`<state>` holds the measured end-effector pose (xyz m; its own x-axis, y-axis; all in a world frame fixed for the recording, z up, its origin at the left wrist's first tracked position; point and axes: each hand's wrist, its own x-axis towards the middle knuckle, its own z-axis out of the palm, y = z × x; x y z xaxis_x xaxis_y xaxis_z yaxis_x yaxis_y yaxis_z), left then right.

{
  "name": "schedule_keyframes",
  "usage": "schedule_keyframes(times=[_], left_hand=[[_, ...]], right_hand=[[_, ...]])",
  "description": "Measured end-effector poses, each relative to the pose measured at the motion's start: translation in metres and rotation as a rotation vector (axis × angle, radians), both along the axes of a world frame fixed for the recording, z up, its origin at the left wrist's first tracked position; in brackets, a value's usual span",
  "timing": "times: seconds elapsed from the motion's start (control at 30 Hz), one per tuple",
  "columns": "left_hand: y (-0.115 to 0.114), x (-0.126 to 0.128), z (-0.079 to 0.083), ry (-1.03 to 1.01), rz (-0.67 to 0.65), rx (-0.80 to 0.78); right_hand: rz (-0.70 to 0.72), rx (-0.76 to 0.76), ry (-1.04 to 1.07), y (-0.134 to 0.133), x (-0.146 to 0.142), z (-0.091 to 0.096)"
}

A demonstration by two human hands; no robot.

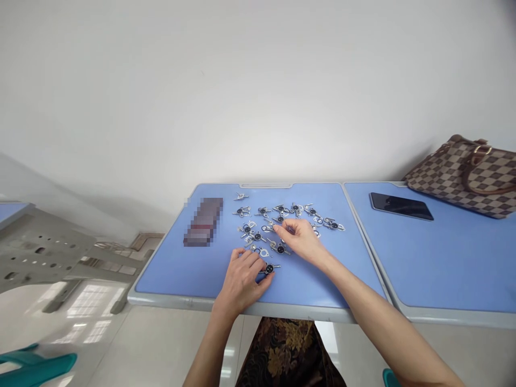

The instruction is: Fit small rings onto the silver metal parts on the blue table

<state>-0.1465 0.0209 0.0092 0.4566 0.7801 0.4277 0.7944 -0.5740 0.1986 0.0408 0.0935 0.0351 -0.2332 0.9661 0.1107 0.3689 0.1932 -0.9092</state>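
Note:
Several small silver metal parts with black round centres (282, 217) lie spread over the middle of a blue desk (193, 274). My left hand (244, 279) rests on the desk near its front edge, fingers curled, with thumb and fingertips pinching one such part (269, 267). My right hand (298, 239) reaches into the pile, fingers bent and pinched over the parts; what they hold is too small to make out.
A blurred dark rectangular object (203, 221) lies at the desk's left. On a second blue desk (443, 269) to the right lie a black phone (401, 206) and a checkered brown handbag (467, 174). A grey desk frame (44, 252) stands at left, teal chair parts (36, 365) below.

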Motion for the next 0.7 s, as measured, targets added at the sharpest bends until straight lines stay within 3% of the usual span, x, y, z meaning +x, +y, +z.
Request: schedule_keyframes(times=[0.37,0.53,0.7], left_hand=[[-0.002,-0.003,0.001,-0.026,0.027,0.011],[-0.005,-0.02,0.001,-0.141,0.144,0.059],[-0.006,-0.046,-0.001,-0.389,0.33,-0.04]], right_hand=[[0.005,0.017,-0.002,0.0,0.0,0.001],[-0.005,0.026,0.003,0.0,0.001,0.003],[0.007,0.008,0.006,-0.001,0.0,0.004]])
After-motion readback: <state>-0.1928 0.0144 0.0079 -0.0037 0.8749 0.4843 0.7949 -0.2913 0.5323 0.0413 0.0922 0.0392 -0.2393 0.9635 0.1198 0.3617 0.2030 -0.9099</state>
